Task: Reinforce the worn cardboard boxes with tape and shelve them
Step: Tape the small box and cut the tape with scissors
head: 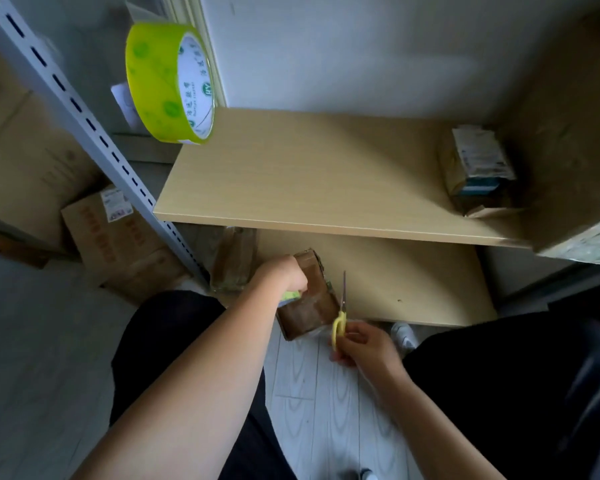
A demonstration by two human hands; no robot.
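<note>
A small worn cardboard box (312,299) lies at the front edge of the lower shelf (413,282). My left hand (284,275) rests curled on the box's left side and grips something green, probably a tape roll (289,295), mostly hidden under the fingers. My right hand (364,344) holds yellow-handled scissors (341,317) with the blades pointing up, just right of the box. A second, yellow-green tape roll (170,84) stands on its edge at the upper shelf's back left corner.
The upper shelf (309,181) carries a taped small box (478,171) at its right end, against a big carton (568,150). A grey slotted upright (84,123) runs diagonally at left, with cartons (118,244) behind it. Another wrapped box (232,265) sits beyond my left hand.
</note>
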